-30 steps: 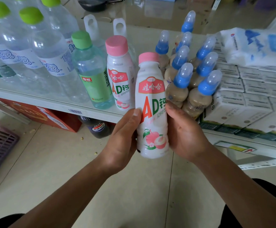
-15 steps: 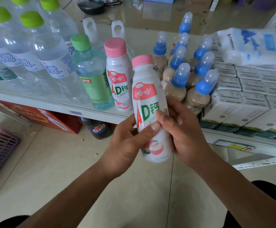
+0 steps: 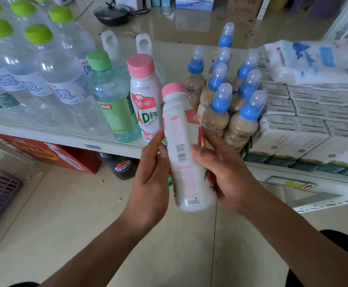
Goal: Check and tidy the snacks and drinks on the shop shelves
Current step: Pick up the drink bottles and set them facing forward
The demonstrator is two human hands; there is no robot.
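Both hands are clamped on 1 pink-capped milk drink bottle [image 3: 181, 154], which is held off the shelf and in front of it, tilted slightly with its cap away from the person. The left hand [image 3: 150, 177] wraps its fingers round the bottle's left side. The right hand [image 3: 227, 172] grips the right side with its thumb across the label. The barcode and small-print side faces the camera, so the step in hand looks like the check of this bottle.

Just beyond the left hand, 1 matching bottle [image 3: 146, 100] stands upright at the shelf edge [image 3: 65, 139], with a green bottle [image 3: 115, 104] beside it and water bottles [image 3: 44, 69] further out to that side. Beyond the right hand stands a pack of blue-capped bottles [image 3: 220, 104], then white cartons [image 3: 314, 121].

By my reading the task is partway through. These rows look orderly, though whether they have been checked cannot be told. The held bottle is not yet back on the shelf; the bare spot beside its twin seems its likely place.
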